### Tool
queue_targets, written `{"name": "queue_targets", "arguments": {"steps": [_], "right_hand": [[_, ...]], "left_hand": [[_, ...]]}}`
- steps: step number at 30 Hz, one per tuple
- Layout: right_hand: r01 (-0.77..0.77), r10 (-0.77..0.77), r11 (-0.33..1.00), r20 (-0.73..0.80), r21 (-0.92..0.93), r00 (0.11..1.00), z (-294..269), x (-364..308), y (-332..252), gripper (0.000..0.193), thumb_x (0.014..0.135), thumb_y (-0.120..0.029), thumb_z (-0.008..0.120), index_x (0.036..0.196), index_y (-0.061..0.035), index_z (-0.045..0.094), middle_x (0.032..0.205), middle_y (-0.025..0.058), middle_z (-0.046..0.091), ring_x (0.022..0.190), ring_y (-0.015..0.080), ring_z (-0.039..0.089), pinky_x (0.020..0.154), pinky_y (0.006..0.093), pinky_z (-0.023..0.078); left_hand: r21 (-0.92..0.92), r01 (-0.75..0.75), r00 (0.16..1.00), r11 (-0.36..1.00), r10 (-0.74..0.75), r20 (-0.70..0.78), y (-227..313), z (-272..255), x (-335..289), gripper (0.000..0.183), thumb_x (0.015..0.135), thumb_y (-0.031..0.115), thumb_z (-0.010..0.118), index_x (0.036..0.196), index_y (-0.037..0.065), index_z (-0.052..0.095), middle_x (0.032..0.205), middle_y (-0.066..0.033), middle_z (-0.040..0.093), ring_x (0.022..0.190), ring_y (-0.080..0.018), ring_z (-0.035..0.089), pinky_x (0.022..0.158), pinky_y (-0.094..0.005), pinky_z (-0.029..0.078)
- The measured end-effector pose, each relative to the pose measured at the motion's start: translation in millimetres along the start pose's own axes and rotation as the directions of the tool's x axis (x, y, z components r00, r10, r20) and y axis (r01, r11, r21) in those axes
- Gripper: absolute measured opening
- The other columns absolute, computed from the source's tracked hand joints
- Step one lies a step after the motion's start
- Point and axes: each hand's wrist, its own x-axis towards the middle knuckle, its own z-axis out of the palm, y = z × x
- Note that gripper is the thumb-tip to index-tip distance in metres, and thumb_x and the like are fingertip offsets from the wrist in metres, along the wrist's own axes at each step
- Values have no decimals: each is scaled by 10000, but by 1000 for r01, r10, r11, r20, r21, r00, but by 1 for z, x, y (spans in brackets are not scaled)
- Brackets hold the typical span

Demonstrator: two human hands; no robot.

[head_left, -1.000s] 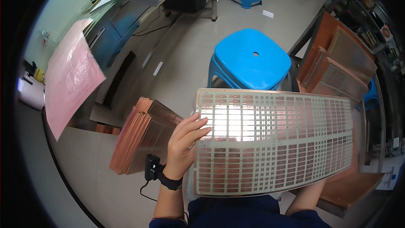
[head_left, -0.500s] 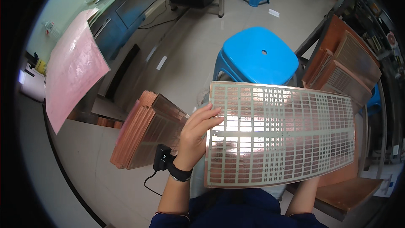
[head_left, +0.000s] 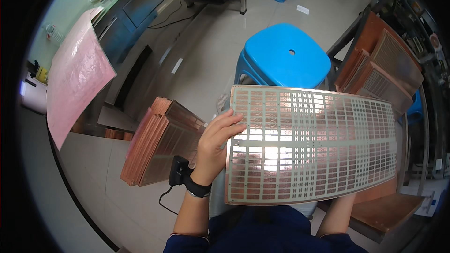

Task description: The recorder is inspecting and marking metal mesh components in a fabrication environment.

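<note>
A large copper circuit board panel (head_left: pixel 311 144) with a pale green grid pattern lies across my lap area, tilted so that light glints off its left half. My left hand (head_left: pixel 217 136) grips its left edge, fingers resting over the top face and thumb out of sight. From the lower right my right forearm (head_left: pixel 338 213) reaches under the panel, which hides that hand completely. A black strap with a small black device (head_left: pixel 179 172) and a cable sits on my left wrist.
A stack of copper panels (head_left: pixel 157 143) stands on the floor to my left. Ahead is a blue plastic stool (head_left: pixel 286 56). At the right, more copper panels (head_left: pixel 382 77) lean on a brown-backed rack. A pink sheet (head_left: pixel 79 72) overhangs the bench at left.
The bright glare on the panel has shifted a little, and the whole view has moved slightly. My left hand keeps its hold on the left edge.
</note>
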Motion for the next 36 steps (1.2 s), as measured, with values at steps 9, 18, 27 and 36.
{"name": "queue_targets", "arguments": {"steps": [9,18,27,36], "right_hand": [[-3,3,1000,-12,7,1000,-1,-2,0,536,927,-344,418,1350,-28,328,1309,106,460,1184,232,449,980,355,388],[-3,4,1000,-18,22,1000,0,-4,3,542,928,-358,412,1350,-27,329,1312,106,458,1187,235,447,982,356,388],[-3,5,999,-26,47,1000,-8,-1,7,548,929,-371,405,1349,-27,330,1315,107,455,1190,237,445,984,357,387],[-6,7,998,-16,57,1000,-9,5,17,554,931,-385,399,1349,-27,332,1317,108,453,1192,240,443,985,358,387]], "left_hand": [[14,23,1000,1000,-23,12,-6,3,-3,274,690,73,721,959,57,668,1094,-95,633,1127,-307,541,935,-397,436],[18,60,998,998,-61,10,-6,4,-9,257,711,57,701,966,58,665,1115,-111,623,1159,-313,517,954,-405,427],[87,-12,994,996,21,-107,2,6,-19,238,728,8,675,960,62,673,1146,-136,609,1121,-323,550,928,-379,450],[200,-64,985,978,94,-144,10,0,-20,273,707,-28,650,932,119,695,1160,-104,603,1140,-337,526,919,-396,446]]}}
